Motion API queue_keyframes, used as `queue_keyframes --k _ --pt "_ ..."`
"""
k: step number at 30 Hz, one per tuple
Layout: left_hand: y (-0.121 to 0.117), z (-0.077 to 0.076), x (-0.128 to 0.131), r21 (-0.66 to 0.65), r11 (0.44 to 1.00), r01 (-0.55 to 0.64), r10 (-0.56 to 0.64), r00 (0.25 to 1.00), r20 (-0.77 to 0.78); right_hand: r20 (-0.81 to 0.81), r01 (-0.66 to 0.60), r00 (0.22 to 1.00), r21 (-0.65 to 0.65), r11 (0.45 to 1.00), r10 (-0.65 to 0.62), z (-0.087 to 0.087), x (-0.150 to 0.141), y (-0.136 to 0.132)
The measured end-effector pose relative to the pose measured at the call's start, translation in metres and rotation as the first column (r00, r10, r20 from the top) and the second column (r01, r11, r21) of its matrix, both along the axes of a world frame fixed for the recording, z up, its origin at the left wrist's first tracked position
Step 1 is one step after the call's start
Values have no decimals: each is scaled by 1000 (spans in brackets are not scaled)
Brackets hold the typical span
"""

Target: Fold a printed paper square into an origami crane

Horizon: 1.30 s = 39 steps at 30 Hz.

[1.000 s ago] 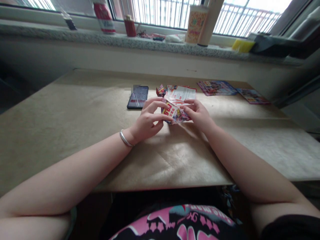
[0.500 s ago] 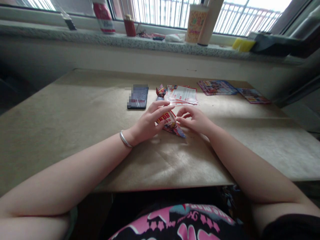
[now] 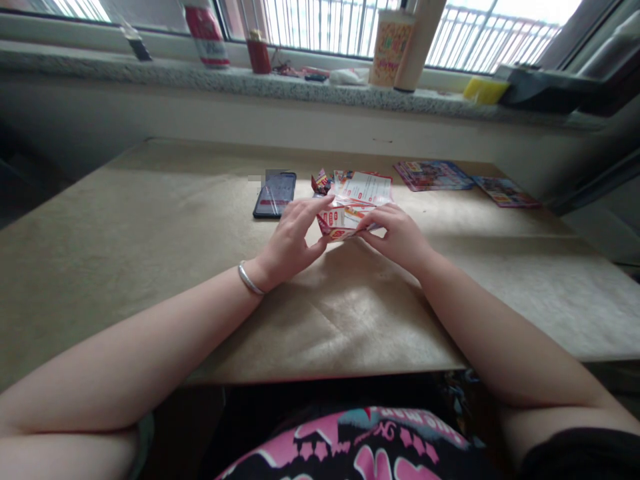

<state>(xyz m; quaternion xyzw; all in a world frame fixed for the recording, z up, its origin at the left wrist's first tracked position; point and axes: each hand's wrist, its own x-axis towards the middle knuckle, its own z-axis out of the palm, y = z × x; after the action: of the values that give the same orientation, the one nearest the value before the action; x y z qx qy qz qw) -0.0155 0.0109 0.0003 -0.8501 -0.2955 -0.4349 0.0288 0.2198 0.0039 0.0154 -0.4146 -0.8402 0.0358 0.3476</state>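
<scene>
Between my hands is a folded printed flyer, white inside with red and orange print and a coloured outer edge. My left hand, silver bangle at its wrist, grips the flyer's left end between thumb and fingers. At the other end, my right hand pinches the near right edge, its fingertips partly covering the paper. Just beyond lies a stack of loose flyers, printed side up. Beside that stack sits a small folded paper piece with pointed tips, partly behind my left fingers.
A dark phone lies left of the flyers on the beige table. Glossy leaflets are stacked at the back right, with another leaflet pile alongside. On the windowsill stand a red-and-white can, a patterned cup and a yellow item.
The flyer was a pointed, triangular shape under my left fingers; it is now turned and opened out, showing its white inside. My right hand has closed on its right edge.
</scene>
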Motion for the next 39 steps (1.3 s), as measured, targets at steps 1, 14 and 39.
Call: queue_keyframes --k 1,14,39 --pt "0 1 -1 15 999 -33 33 999 -14 34 -12 999 18 1000 12 1 2 1" --pt "-6 -2 -1 21 999 -49 53 929 -366 87 -204 974 -35 978 207 2 7 3" --pt "-14 5 -2 8 997 83 -70 885 -461 249 -284 911 -202 937 329 5 18 8"
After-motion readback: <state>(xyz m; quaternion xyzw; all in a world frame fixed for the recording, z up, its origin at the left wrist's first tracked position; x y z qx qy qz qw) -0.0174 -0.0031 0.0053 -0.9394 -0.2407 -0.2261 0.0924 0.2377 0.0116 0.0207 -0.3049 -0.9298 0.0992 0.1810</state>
